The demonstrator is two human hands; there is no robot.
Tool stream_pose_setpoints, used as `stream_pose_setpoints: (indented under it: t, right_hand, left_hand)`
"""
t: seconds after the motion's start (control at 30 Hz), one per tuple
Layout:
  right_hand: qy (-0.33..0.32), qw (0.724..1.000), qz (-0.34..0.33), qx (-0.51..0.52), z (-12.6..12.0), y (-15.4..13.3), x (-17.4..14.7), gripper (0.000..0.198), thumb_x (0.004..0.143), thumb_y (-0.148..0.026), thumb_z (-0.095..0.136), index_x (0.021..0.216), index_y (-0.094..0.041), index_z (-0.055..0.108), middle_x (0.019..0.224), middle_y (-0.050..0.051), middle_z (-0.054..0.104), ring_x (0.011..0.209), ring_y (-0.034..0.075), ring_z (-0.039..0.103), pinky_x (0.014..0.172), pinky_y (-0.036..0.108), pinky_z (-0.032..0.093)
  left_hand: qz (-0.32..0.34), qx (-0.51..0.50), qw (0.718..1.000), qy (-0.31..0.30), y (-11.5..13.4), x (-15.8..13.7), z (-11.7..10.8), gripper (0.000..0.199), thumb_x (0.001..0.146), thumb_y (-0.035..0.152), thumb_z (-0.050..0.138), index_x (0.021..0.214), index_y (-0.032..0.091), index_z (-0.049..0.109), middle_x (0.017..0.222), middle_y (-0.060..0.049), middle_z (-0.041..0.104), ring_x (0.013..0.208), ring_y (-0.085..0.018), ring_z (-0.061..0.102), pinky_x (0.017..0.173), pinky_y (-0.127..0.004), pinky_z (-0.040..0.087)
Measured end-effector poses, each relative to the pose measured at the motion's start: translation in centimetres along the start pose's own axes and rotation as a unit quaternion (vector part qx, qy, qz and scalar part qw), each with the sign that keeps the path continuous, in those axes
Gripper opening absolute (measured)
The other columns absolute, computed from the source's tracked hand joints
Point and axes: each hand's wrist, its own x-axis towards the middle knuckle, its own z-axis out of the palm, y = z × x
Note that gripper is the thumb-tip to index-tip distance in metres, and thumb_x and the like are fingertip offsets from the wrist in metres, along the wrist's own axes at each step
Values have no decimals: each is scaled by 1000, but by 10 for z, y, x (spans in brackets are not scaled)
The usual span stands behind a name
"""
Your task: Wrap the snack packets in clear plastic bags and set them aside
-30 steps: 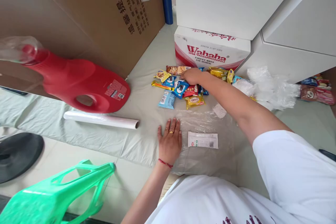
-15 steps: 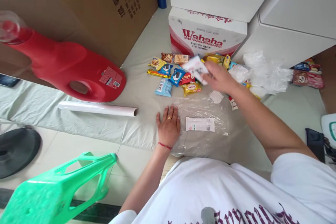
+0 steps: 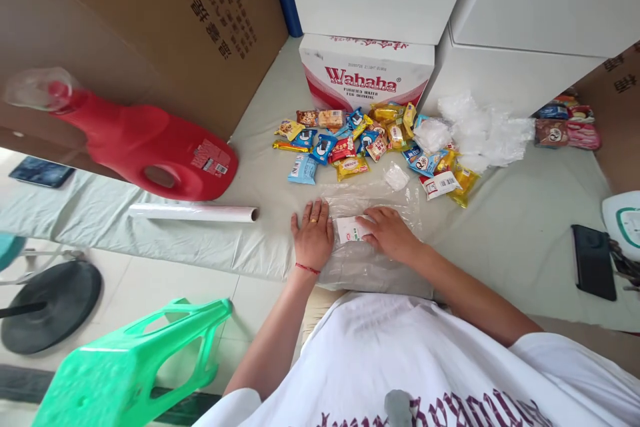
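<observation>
Looking down in the head view, we find our right hand (image 3: 389,233) has moved from the snacks (image 3: 343,148) to the clear plastic (image 3: 345,273), shifting work there; its bent fingers cover one end of a white packet (image 3: 349,229) lying on it, grip unclear; our left hand (image 3: 313,240) rests flat, fingers slightly spread, grasping nothing.

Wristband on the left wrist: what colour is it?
The wristband is red, clearest in the head view.

The right grip (image 3: 392,233) covers part of a white packet (image 3: 349,229) (the left grip (image 3: 313,239) lies flat beside it).
</observation>
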Motion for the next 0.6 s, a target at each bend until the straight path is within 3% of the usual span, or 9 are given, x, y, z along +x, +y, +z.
stream_pose_setpoints:
  t: [0.13, 0.4, 0.6]
  right_hand:
    - [-9, 1000, 14, 5, -9, 3, 1, 53, 96, -37, 67, 146, -23, 58, 137, 15, 60, 122, 34, 50, 103, 50, 43]
    - [15, 1000, 14, 12, 4, 0, -7, 54, 93, -29, 68, 146, -22, 57, 139, 15, 58, 122, 34, 48, 104, 50, 41]
    - [60, 997, -34, 29, 6, 14, -23, 52, 98, -35, 62, 148, -21, 55, 150, 17, 51, 134, 32, 45, 119, 56, 29]
  left_hand:
    - [-13, 9, 1000, 12, 2, -3, 0, 54, 107, 33, 26, 155, 20, 46, 161, -13, 46, 152, -29, 39, 125, -64, 17]
    - [-21, 8, 1000, 11, 3, -5, -1, 55, 107, 34, 24, 156, 22, 46, 162, -12, 44, 153, -28, 38, 125, -63, 19]
    - [-14, -19, 1000, -6, -6, -14, -6, 56, 107, 37, 24, 158, 22, 42, 163, -12, 42, 154, -29, 37, 125, -63, 19]
